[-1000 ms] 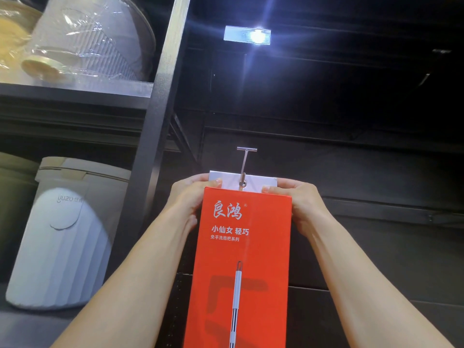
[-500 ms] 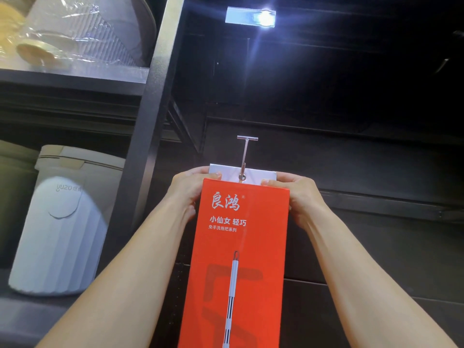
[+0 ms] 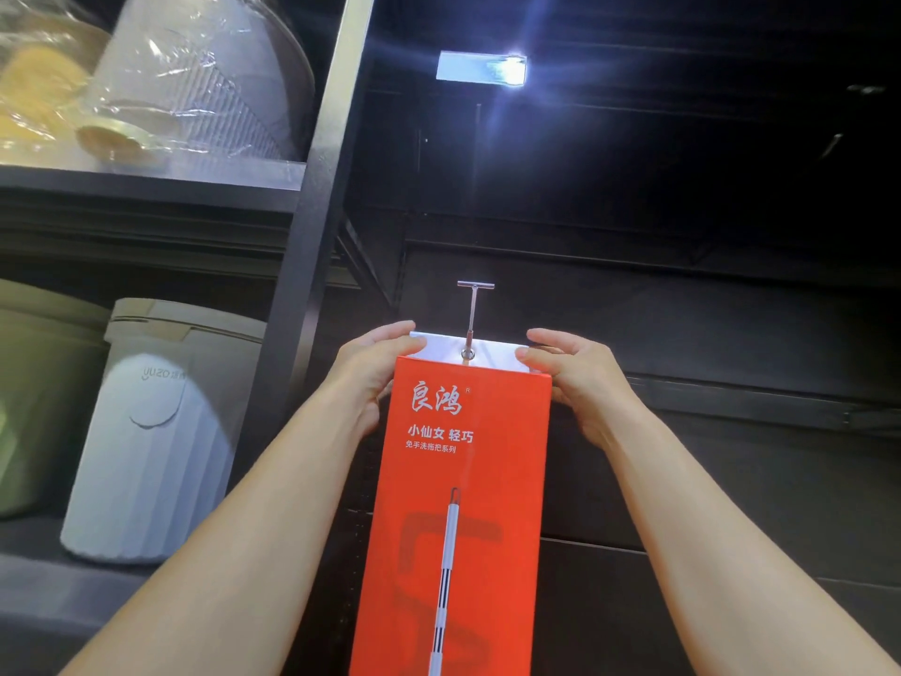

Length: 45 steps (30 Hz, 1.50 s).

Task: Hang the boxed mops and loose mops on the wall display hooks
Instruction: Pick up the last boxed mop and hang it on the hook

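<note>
A tall orange mop box (image 3: pixel 468 480) with white print and a picture of a mop stands upright before the dark wall panel. Its white top flap has a hole, and the metal display hook (image 3: pixel 474 309) passes through it. My left hand (image 3: pixel 370 378) grips the box's upper left corner, thumb on the front. At the upper right corner my right hand (image 3: pixel 575 378) holds the box the same way. No loose mops are in view.
A dark metal shelf post (image 3: pixel 317 212) rises just left of the box. Left of it stand a white ribbed bin (image 3: pixel 161 446), a green bin (image 3: pixel 44 397) and plastic-wrapped goods (image 3: pixel 161 85) above. A bright lamp (image 3: pixel 482 68) shines overhead. A horizontal rail (image 3: pixel 755 402) crosses the wall at right.
The box's top flap has stayed on the hook with both hands at its corners. The fingers have loosened slightly and the view has shifted a little.
</note>
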### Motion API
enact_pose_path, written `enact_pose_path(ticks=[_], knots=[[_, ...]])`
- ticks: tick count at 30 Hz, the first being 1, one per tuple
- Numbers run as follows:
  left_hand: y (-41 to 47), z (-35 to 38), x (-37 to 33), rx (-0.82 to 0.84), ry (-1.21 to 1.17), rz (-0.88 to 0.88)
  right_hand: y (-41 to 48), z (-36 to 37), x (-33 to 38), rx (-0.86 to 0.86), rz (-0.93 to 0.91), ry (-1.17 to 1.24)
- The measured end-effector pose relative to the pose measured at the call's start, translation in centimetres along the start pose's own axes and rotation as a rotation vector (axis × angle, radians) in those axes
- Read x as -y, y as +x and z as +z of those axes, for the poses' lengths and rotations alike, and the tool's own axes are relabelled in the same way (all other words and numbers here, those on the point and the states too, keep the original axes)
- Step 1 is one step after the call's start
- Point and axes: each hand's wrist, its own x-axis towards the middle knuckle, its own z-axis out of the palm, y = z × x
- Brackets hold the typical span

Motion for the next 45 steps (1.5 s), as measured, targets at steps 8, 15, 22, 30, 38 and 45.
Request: enact_pose_path(ticks=[8, 15, 22, 30, 38, 45], knots=[[-3.8, 0.5, -1.9, -0.049, 0.245, 0.113, -2.9, -1.2, 2.2, -0.004, -0.171, -0.407], [-7.7, 1.2, -3.3, -0.12, 0.974, 0.365, -6.8, -1.7, 3.4, 0.062, -0.266, -0.808], [-13.7, 2.9, -3.5, -0.129, 1.562, 0.432, -11.4, -1.8, 3.7, 0.091, -0.266, -1.133], [-21.4, 2.2, -3.7, -0.03, 1.713, 0.467, -20.2, -2.1, 5.6, 0.112, -0.201, -1.426], [-31.6, 0.2, -4.0, 0.154, 1.66, 0.489, -32.5, -3.2, 8.0, 0.132, -0.025, -1.568], [-40.9, 2.7, -2.4, 0.41, 1.622, 0.411, -42.2, -8.5, 10.6, 0.092, 0.196, -1.647]])
